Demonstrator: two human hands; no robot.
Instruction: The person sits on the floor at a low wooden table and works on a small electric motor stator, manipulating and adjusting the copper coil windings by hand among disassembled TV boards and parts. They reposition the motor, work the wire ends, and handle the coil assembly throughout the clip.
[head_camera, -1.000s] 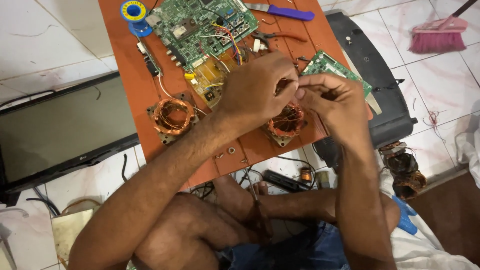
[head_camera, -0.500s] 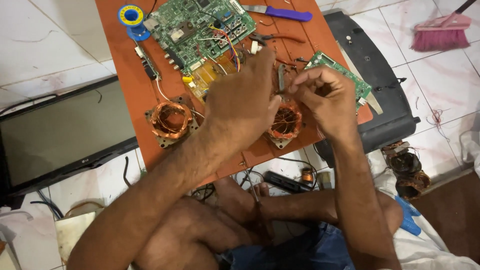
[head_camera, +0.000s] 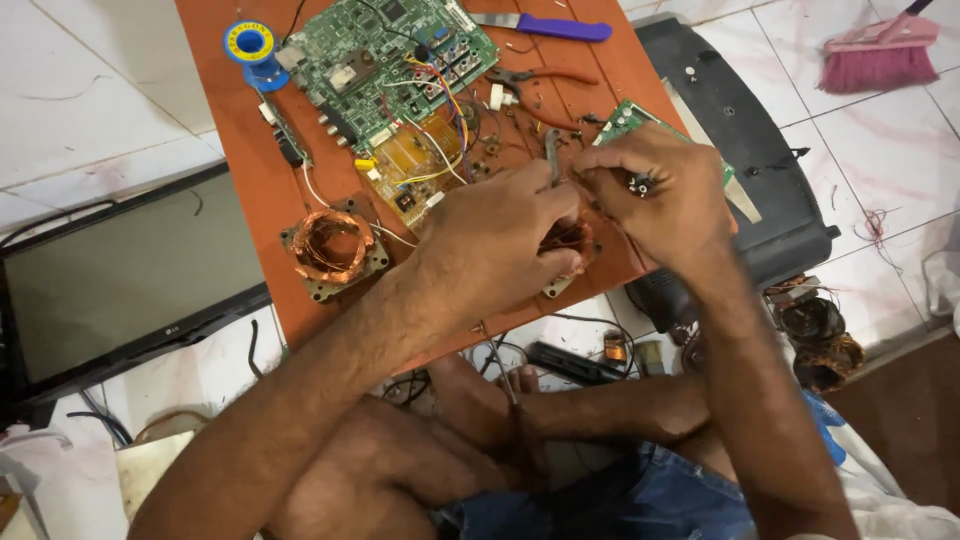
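Both grips are being kept closed over one copper coil, which is lying near the front edge of the orange board. A thin metal tool is being pinched by the left hand, and the right hand is being pressed on small wires just beside it, with a small dark part held between its fingers. How much of the work on this coil is done cannot be told, because the winding is mostly being covered by the hands; a second copper coil is lying untouched, well apart to the left. Little open room is being left: the green circuit board, the pliers and the loose parts are crowding the far side. The right edge of the board is being overhung by the right hand, above a black casing. At the front edge the knees are lying close.
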